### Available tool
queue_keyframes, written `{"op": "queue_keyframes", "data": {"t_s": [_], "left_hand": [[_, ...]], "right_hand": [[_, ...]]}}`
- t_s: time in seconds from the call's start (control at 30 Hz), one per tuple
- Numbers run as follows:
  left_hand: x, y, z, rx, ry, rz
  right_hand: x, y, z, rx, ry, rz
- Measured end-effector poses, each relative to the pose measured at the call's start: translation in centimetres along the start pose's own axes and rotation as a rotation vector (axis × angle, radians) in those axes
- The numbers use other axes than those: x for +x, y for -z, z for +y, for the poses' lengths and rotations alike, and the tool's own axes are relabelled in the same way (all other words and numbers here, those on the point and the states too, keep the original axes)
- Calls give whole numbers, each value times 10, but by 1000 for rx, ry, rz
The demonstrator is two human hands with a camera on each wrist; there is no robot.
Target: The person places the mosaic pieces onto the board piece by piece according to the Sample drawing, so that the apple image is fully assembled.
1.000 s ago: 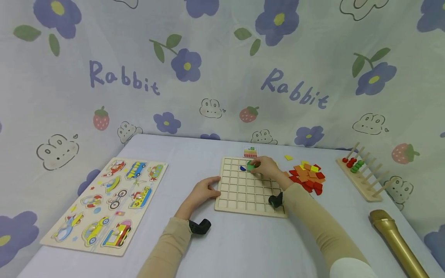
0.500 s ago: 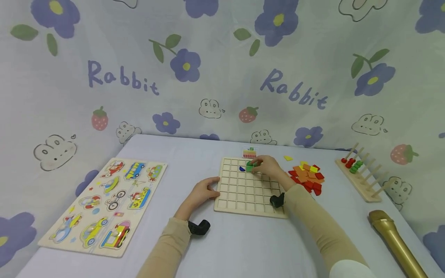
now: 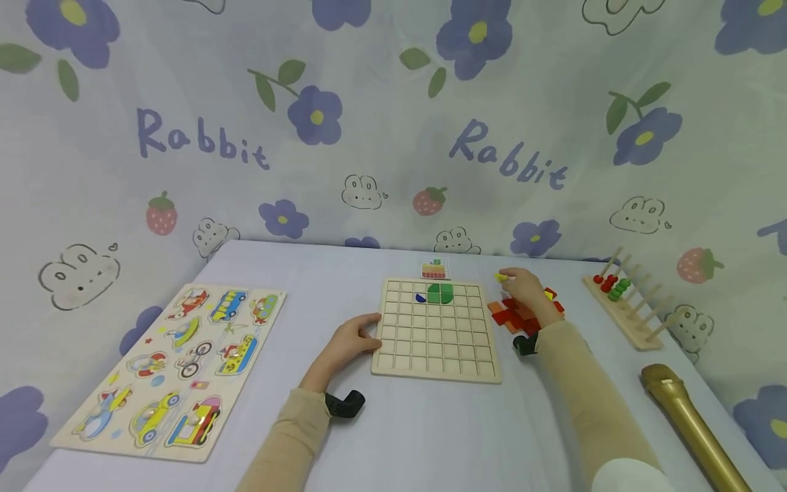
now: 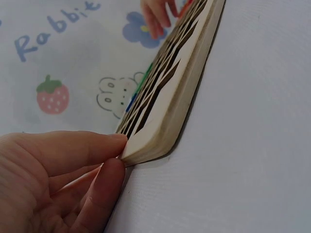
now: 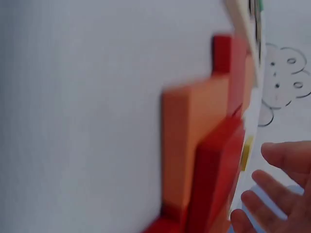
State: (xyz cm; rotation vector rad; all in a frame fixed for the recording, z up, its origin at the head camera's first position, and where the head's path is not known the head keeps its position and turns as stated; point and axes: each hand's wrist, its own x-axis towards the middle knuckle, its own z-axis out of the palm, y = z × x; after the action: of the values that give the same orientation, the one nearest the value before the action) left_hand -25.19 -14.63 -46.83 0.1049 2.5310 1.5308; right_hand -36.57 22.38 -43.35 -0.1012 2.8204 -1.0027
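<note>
In the head view a wooden grid board (image 3: 436, 342) lies on the white table. Green tiles (image 3: 440, 294) sit together near its top, with a small dark-blue half-round tile (image 3: 421, 298) left of them. My left hand (image 3: 350, 340) touches the board's left edge, index finger and thumb set apart along it. Beyond the board's right side, my right hand (image 3: 521, 288) reaches over a pile of red and orange tiles (image 3: 510, 318), fingertips by a yellow tile (image 3: 501, 277). In the right wrist view its fingers (image 5: 274, 194) are spread, apart from the yellow tile (image 5: 247, 153).
A small pattern card (image 3: 435, 268) lies behind the board. On the left is a wooden vehicle puzzle (image 3: 175, 369). To the right stand a peg rack (image 3: 627, 301) with red and green beads and a gold microphone (image 3: 688, 417). A printed cloth hangs behind.
My right hand has left the green tiles and moved right to the yellow tile past the pile. The green tiles stay on the board. My left hand remains at the board's edge.
</note>
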Motion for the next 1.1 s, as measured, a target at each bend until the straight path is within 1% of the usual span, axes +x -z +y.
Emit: {"op": "queue_keyframes", "data": {"t_s": [0.03, 0.17, 0.27, 0.33, 0.53, 0.67, 0.73, 0.8, 0.9, 1.0, 1.1], "left_hand": [[0, 0, 0, -1, 0, 0], [-2, -1, 0, -17, -4, 0], [-3, -1, 1, -22, -7, 2], [-3, -2, 1, -21, -9, 3], [-4, -1, 2, -23, -11, 10], [-3, -1, 1, -25, -9, 11], [-3, -1, 1, -21, -12, 12], [-3, -1, 0, -18, -13, 13], [-3, -2, -1, -20, -14, 8], [-3, -1, -1, -27, -11, 2], [-3, -1, -1, -31, -11, 2]], "right_hand": [[1, 1, 2, -27, 10, -15], [6, 2, 8, -237, 110, -71], [8, 1, 10, -343, 149, -83], [9, -1, 9, -348, 130, -74], [8, -3, 2, -322, 46, 16], [6, -3, 0, -312, 45, 51], [6, -4, 0, -283, 50, 58], [6, -4, 0, -229, 59, 61], [5, -3, 0, -84, 49, 42], [5, -3, -2, 73, 7, 22], [6, -5, -12, 195, -28, 7]]}}
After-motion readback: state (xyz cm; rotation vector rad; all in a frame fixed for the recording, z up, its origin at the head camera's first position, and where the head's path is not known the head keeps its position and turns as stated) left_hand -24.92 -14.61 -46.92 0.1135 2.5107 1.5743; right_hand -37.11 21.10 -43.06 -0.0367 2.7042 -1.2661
